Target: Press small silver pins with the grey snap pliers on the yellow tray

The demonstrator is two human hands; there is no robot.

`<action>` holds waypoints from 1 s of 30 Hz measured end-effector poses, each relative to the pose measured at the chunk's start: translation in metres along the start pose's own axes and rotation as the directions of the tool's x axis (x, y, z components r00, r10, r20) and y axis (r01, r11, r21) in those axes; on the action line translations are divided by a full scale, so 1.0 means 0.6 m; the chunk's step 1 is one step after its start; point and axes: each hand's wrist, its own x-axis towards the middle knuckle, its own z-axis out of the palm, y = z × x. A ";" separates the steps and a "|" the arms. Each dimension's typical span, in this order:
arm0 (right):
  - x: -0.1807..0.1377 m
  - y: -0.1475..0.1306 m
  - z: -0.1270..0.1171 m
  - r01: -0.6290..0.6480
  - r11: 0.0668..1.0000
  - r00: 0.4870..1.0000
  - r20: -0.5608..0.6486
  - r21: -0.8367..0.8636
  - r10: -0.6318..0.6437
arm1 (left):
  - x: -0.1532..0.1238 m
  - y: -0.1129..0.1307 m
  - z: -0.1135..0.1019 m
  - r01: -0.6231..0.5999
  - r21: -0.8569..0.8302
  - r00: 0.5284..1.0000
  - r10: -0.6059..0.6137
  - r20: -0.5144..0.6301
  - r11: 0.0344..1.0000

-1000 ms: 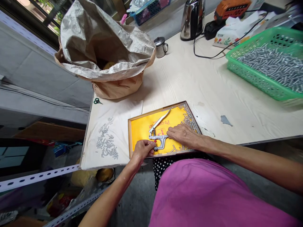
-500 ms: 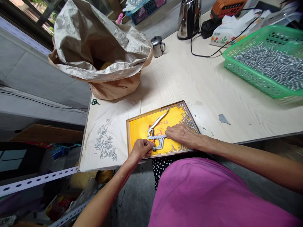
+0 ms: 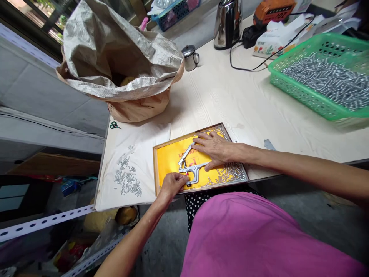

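Note:
Silver hand press pliers (image 3: 193, 168), with a spring and a red part near the jaw, lie over a yellow-bottomed tray (image 3: 156, 169). My right hand (image 3: 216, 148) spans their two spread handles, fingers over the upper one and thumb at the lower one. At the jaw, my left hand (image 3: 173, 184) is closed in a pinch. Whatever is between its fingertips is too small and hidden to make out. Small metal spring-like pieces (image 3: 230, 173) are heaped along the tray's right side, partly behind my right hand and wrist.
More small metal pieces (image 3: 128, 177) are scattered on a white cloth (image 3: 109, 196) at left. A green basket (image 3: 302, 98) full of metal pieces stands at right. Behind are a large open sack (image 3: 138, 105), a lidded metal cup (image 3: 190, 57), a kettle (image 3: 227, 25) and scissors (image 3: 114, 125).
My right hand has moved up and opened wider, from the lower handle to span both. The upper handle has swung a little lower. My left hand stays at the jaw.

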 end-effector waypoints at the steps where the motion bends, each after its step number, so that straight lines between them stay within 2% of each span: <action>1: 0.005 0.001 0.000 0.000 1.000 1.000 0.006 -0.001 0.000 | 0.000 -0.001 0.001 -0.001 -0.008 1.000 0.001 -0.002 1.000; 8: 0.013 -0.013 -0.010 -0.048 0.999 0.996 0.076 0.001 0.048 | -0.004 0.002 0.001 0.004 -0.010 1.000 -0.004 0.000 1.000; 10: 0.007 -0.019 -0.011 -0.058 0.998 0.996 0.070 0.019 0.056 | -0.011 0.002 0.003 -0.045 0.086 0.997 0.050 -0.059 0.995; 11: 0.003 -0.023 -0.011 -0.060 0.998 0.996 0.061 0.030 0.058 | -0.016 0.003 0.005 -0.098 0.162 0.986 0.118 -0.120 0.982; 13: -0.004 -0.030 -0.010 -0.059 0.997 0.998 0.039 0.052 0.057 | -0.023 0.008 0.013 -0.227 0.344 0.915 0.320 -0.244 0.911; 15: -0.009 -0.036 -0.009 -0.059 0.996 0.998 0.019 0.071 0.058 | -0.021 0.017 0.024 -0.338 0.510 0.806 0.523 -0.278 0.791; 18: -0.015 -0.038 -0.009 -0.065 0.994 0.998 0.001 0.082 0.065 | 0.004 0.042 0.036 -0.469 0.662 0.698 0.704 -0.127 0.585; 20: -0.019 -0.035 -0.011 -0.082 0.994 0.997 0.008 0.074 0.081 | 0.027 0.059 0.038 -0.541 0.698 0.671 0.741 0.021 0.470; 22: -0.024 -0.029 -0.016 -0.117 0.992 0.993 0.029 0.051 0.116 | 0.046 0.071 0.035 -0.576 0.714 0.668 0.732 0.132 0.398; 25: -0.031 -0.027 -0.026 -0.151 0.988 0.987 0.060 0.008 0.151 | 0.054 0.079 0.034 -0.568 0.742 0.678 0.714 0.175 0.357; 30: -0.038 -0.046 -0.019 -0.124 0.992 0.988 0.093 -0.002 0.123 | 0.040 0.074 0.048 -0.530 0.750 0.699 0.704 0.125 0.394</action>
